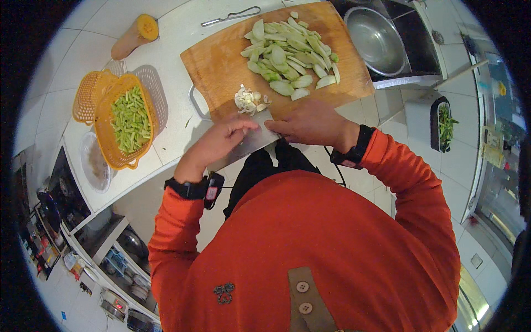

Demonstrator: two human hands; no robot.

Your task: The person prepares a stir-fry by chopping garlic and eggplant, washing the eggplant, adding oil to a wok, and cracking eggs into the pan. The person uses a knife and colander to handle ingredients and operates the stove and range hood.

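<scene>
My right hand [309,124] is closed around the handle end of a broad cleaver [253,139], whose blade lies flat at the near edge of a wooden cutting board [220,62]. Over the blade, my left hand [226,135] has its fingers bent towards the right hand; whether they touch the metal, I cannot tell. A small heap of chopped garlic [249,99] sits on the board just beyond the blade. Farther back on the board lies a large pile of sliced pale green vegetable [286,58].
Left of the board are an orange basket [99,124] of cut green stems, a clear plastic lid or dish [94,162] and a cut squash [132,37]. A peeler [230,16] lies behind the board. A metal bowl [375,41] stands in the sink at right.
</scene>
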